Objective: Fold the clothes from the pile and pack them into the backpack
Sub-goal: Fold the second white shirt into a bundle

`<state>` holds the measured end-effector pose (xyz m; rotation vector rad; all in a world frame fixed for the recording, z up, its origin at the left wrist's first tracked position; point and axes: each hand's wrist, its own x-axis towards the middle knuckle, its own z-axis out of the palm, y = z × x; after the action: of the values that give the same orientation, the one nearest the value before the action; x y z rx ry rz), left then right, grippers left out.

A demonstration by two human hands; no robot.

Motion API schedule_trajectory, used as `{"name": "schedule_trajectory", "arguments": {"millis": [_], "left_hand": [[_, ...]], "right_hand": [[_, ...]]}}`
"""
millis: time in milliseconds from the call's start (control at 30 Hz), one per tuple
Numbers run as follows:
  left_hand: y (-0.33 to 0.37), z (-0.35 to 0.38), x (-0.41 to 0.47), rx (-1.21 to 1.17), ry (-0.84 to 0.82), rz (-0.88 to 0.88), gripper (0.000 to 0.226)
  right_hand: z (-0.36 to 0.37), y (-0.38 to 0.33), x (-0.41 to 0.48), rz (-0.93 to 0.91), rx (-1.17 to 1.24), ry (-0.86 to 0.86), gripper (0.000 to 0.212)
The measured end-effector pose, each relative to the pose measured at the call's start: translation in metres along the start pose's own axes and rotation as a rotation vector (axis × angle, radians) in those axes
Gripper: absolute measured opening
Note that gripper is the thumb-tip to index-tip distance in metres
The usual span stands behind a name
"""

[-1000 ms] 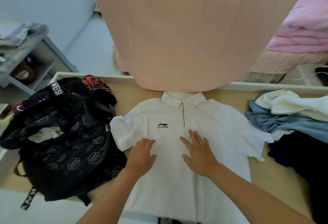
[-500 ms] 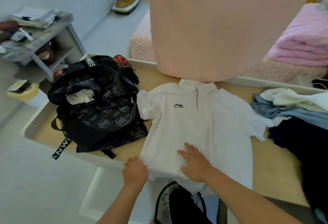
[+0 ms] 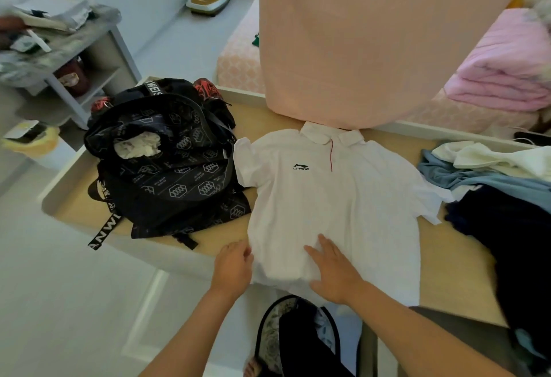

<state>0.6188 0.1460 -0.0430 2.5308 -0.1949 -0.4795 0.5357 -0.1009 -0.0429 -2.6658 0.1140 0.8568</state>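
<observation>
Polo shirt (image 3: pixel 328 197): right hand (image 3: pixel 334 272) flat, fingers spread; left hand (image 3: pixel 234 267) fingers pinch its edge.

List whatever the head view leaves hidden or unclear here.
- Backpack: its own black fabric hides everything inside except a scrap of pale cloth.
- Left hand: its back hides the fingertips, so whether it pinches the white shirt is unclear.
- Shirt hem: partly covered by the right hand, draped past the table edge.
- Clothes pile: cut off by the right frame edge.
- Shelf items: blurred.
</observation>
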Motion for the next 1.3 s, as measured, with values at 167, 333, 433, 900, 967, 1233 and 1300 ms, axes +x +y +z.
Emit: {"name": "schedule_trajectory", "arguments": {"millis": [167,333,433,900,967,1233,1300], "left_hand": [[0.050,-0.028,-0.005,-0.414,-0.123,0.167,0.012],[0.090,-0.065,0.022,-0.397,-0.217,0.307,0.027],[0.100,-0.077,0.048,-0.009,-0.192,0.404,0.044],[0.146,-0.064,0.176,0.504,0.255,0.279,0.054],[0.146,-0.036,0.170,0.388,0.047,0.426,0.049],[0.094,0.023,0.142,0.298,-0.317,0.538,0.055],[0.085,0.022,0.138,0.317,-0.380,0.545,0.072]], "right_hand": [[-0.001,-0.018,-0.009,0.001,0.068,0.266,0.100],[-0.004,-0.017,-0.007,0.133,0.078,0.403,0.048],[-0.020,-0.002,-0.004,0.147,0.299,0.395,0.026],[-0.193,0.050,0.068,-0.020,0.034,0.650,0.048],[-0.180,0.069,0.059,-0.020,0.064,0.617,0.037],[-0.072,0.105,0.018,-0.245,0.030,0.206,0.065],[-0.057,0.097,0.020,-0.373,-0.122,0.242,0.089]]}}
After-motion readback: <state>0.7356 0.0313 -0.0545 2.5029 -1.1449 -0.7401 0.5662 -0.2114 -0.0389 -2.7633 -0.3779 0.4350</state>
